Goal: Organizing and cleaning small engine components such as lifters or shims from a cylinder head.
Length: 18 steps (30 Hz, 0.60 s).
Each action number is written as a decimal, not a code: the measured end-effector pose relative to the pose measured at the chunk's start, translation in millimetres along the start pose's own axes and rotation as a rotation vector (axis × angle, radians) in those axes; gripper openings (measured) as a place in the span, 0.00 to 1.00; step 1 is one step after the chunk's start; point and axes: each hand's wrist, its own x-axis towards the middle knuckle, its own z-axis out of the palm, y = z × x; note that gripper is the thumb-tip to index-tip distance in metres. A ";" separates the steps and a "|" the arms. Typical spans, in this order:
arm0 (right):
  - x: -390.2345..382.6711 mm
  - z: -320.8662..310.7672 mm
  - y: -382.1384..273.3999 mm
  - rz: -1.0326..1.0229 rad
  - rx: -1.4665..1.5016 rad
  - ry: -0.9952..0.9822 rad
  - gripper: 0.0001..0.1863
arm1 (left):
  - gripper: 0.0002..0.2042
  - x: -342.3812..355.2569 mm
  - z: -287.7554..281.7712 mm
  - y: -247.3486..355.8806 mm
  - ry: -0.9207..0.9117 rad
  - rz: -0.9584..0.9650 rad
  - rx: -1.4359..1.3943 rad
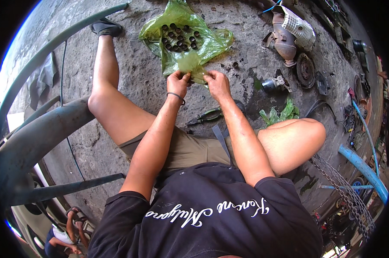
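A translucent green plastic bag [208,45] lies spread on the rough grey ground in front of me. On it sit several small dark cup-shaped metal parts [177,39], loosely grouped. My left hand [179,82] pinches the near edge of the bag between thumb and fingers. A short way to its right, my right hand [218,85] grips the same edge, and the plastic is bunched between the two. One more small dark part [235,65] rests on the ground, just right of the bag and beyond my right hand.
Pliers [210,115] lie between my forearms. To the right are a rusty canister-shaped metal part [284,45], a round disc [305,70], a silver cylindrical part [272,84], green plastic [280,112] and a chain [347,193]. A metal frame [52,122] stands left; another person [64,236] is lower left.
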 end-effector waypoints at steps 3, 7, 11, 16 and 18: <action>-1.5 -2.7 -5.8 -0.085 -0.107 0.029 0.14 | 0.08 -13.6 7.2 20.8 -0.026 0.026 0.123; 14.0 -5.4 11.9 0.001 0.004 0.012 0.14 | 0.07 -13.8 10.6 25.0 -0.016 0.002 -0.013; 9.9 1.1 1.6 -0.037 -0.095 0.033 0.16 | 0.07 -18.7 12.9 26.7 -0.088 -0.147 -0.211; 17.3 5.9 8.5 -0.145 -0.259 0.094 0.16 | 0.13 -6.0 -0.3 5.7 -0.150 -0.162 -0.045; 28.4 2.4 25.1 -0.214 -0.161 -0.050 0.19 | 0.12 -6.6 5.8 14.6 -0.033 -0.166 -0.082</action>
